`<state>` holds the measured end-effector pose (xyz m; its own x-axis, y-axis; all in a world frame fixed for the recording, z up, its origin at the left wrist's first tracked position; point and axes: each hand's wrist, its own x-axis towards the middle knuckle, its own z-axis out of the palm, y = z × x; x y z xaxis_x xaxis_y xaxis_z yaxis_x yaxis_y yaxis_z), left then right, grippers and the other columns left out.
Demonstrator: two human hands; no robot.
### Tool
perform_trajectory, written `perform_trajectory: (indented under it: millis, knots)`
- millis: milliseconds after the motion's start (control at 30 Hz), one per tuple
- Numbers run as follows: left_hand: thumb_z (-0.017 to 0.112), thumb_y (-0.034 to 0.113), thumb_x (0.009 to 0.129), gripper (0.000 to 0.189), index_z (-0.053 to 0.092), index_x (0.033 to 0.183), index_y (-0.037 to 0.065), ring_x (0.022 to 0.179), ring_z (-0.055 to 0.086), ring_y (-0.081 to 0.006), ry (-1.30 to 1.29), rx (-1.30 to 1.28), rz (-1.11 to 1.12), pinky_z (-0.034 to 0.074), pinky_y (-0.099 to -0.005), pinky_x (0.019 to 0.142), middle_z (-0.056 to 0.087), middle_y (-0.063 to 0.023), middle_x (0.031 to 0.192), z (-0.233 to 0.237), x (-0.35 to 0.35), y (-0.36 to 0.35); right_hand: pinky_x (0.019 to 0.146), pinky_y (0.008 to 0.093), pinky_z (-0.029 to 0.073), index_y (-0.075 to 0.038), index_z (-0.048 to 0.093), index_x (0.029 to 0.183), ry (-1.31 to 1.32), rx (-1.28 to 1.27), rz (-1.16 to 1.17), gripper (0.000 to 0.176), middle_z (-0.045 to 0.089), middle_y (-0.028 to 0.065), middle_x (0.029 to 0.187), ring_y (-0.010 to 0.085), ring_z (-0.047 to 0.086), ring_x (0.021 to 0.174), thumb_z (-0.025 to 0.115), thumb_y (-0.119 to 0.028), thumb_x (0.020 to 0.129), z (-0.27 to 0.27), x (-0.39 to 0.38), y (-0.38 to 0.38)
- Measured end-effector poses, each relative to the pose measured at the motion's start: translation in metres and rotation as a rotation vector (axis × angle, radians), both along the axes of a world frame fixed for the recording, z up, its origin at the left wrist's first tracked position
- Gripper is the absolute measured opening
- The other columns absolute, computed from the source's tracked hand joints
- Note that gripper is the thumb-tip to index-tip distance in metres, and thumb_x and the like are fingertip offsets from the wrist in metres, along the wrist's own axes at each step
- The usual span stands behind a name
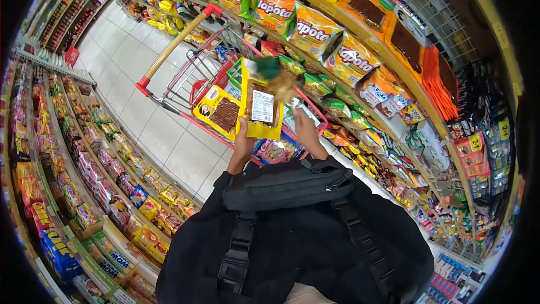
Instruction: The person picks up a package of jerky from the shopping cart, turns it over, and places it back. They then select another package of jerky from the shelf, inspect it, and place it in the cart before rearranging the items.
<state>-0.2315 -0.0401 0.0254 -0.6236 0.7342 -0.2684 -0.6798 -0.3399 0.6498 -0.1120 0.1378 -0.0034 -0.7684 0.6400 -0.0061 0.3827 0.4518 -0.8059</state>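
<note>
My left hand (243, 145) grips the lower edge of a yellow snack packet (260, 107), held upright with its white nutrition label facing me, above a red shopping cart (169, 98). My right hand (307, 130) is just right of the packet's lower corner, over the cart's contents; its fingers are partly hidden, so its hold is unclear. A blurred green and tan object (278, 79) shows at the packet's top. A second yellow packet (219, 114) lies in the cart beside other bags. A black bag (287, 186) is strapped across my chest.
Shelves on the right carry orange Japota chip bags (312, 29) and hanging packets. Low shelves on the left (112, 163) are packed with small snacks. A white tiled aisle (129, 73) runs ahead, with the cart's wooden-coloured handle (175, 42) across it.
</note>
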Motion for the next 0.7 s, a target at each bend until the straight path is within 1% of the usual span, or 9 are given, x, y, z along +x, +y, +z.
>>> perform_trajectory:
  millis: [33,133,167,267,367,500,600,633,700]
  knots:
    - [0.036,0.051,0.101,0.063,0.033,0.144,0.005,0.129,0.046,-0.0255,0.012,-0.034,0.004,0.033,-0.0426,0.109,0.048,-0.0120,0.139,-0.002,0.001,0.001,0.069,0.0418,0.047,-0.003,0.058,0.105,0.208,0.093,-0.044,0.027,0.066,0.0199,0.089,0.0338,0.064,0.076,0.043,-0.025,0.101,-0.050,0.001,0.020]
    - [0.036,0.051,0.101,0.064,0.033,0.144,0.005,0.128,0.046,-0.0260,-0.035,-0.051,-0.003,0.034,-0.0428,0.109,0.048,-0.0120,0.138,-0.007,0.000,-0.004,0.069,0.0400,0.047,-0.002,0.058,0.101,0.054,-0.263,-0.259,0.032,0.064,0.0175,0.084,0.0317,0.062,0.073,0.042,-0.030,0.102,-0.029,0.007,0.028]
    - [0.036,0.051,0.101,0.064,0.033,0.144,0.005,0.129,0.046,-0.0263,-0.039,-0.042,-0.004,0.034,-0.0428,0.109,0.047,-0.0119,0.139,-0.007,-0.001,-0.005,0.069,0.0388,0.046,-0.003,0.058,0.102,0.157,-0.166,-0.230,0.033,0.063,0.0163,0.081,0.0300,0.060,0.071,0.041,-0.030,0.102,-0.016,0.010,0.018]
    - [0.037,0.051,0.100,0.064,0.032,0.145,0.005,0.129,0.046,-0.0271,-0.046,-0.014,-0.007,0.033,-0.0431,0.109,0.047,-0.0120,0.139,-0.004,-0.003,-0.003,0.067,0.0387,0.045,-0.004,0.058,0.101,-0.174,0.013,0.103,0.035,0.062,0.0132,0.076,0.0268,0.058,0.068,0.038,-0.032,0.103,0.005,0.026,-0.012]
    - [0.037,0.056,0.099,0.067,0.035,0.143,0.006,0.126,0.050,-0.0271,0.018,-0.039,0.016,0.039,-0.0451,0.105,0.049,-0.0123,0.138,-0.002,-0.001,0.002,0.065,0.0373,0.044,-0.004,0.058,0.101,-0.075,-0.319,-0.154,0.034,0.061,0.0121,0.074,0.0277,0.058,0.067,0.039,-0.032,0.103,-0.072,0.034,0.007]
    - [0.037,0.056,0.098,0.067,0.035,0.143,0.007,0.125,0.050,-0.0261,-0.038,0.000,0.068,0.038,-0.0450,0.106,0.050,-0.0118,0.137,-0.005,-0.002,0.005,0.063,0.0332,0.044,-0.003,0.059,0.105,0.067,-0.434,-0.239,0.032,0.064,0.0114,0.076,0.0244,0.060,0.066,0.044,-0.031,0.102,-0.034,0.038,-0.001]
    - [0.038,0.055,0.099,0.065,0.035,0.142,0.007,0.124,0.051,-0.0261,-0.063,-0.028,0.073,0.038,-0.0451,0.106,0.051,-0.0115,0.135,-0.014,-0.005,0.005,0.060,0.0305,0.043,-0.002,0.059,0.104,0.097,-0.155,0.054,0.034,0.058,0.0070,0.070,0.0156,0.053,0.063,0.046,-0.034,0.102,-0.018,0.038,-0.022]
    - [0.037,0.054,0.099,0.065,0.034,0.143,0.007,0.125,0.050,-0.0268,-0.061,-0.010,0.061,0.038,-0.0451,0.106,0.050,-0.0123,0.136,-0.013,-0.005,0.007,0.058,0.0289,0.041,-0.002,0.058,0.102,-0.016,-0.301,0.114,0.037,0.053,0.0047,0.066,0.0124,0.052,0.062,0.050,-0.038,0.100,-0.006,0.032,-0.025]
    - [0.035,0.053,0.100,0.065,0.031,0.144,0.006,0.127,0.048,-0.0282,-0.060,0.023,0.043,0.037,-0.0449,0.107,0.047,-0.0139,0.139,-0.007,-0.003,0.010,0.058,0.0301,0.042,-0.001,0.058,0.101,0.079,-0.330,-0.044,0.039,0.054,0.0045,0.066,0.0157,0.053,0.061,0.053,-0.039,0.099,-0.022,0.023,-0.028]
